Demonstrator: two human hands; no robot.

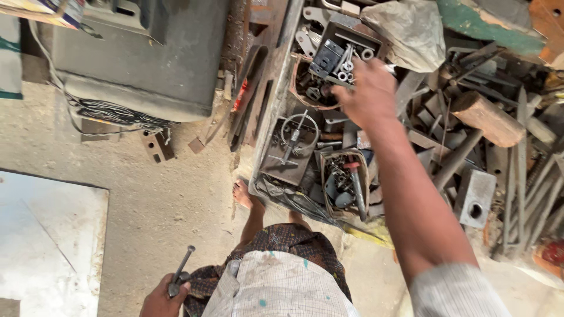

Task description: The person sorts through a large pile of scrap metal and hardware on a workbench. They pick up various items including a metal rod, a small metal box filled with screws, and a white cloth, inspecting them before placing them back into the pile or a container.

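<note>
Your right hand (pixel 371 89) reaches into the cluttered metal tray of scrap parts (pixel 276 126), fingers spread loose over the small dark box of steel nuts and washers (pixel 339 58), grasping nothing as far as shows. Your left hand (pixel 161 298) is clenched round a grey steel bolt-like rod (pixel 181 271) down by your hip. Pick slowly: sharp offcuts lie close beside the box.

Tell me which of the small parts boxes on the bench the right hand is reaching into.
The right hand is over the far dark tray of sockets and nuts. The cardboard box with the red-handled tool sits nearer the person, under the forearm.
</note>
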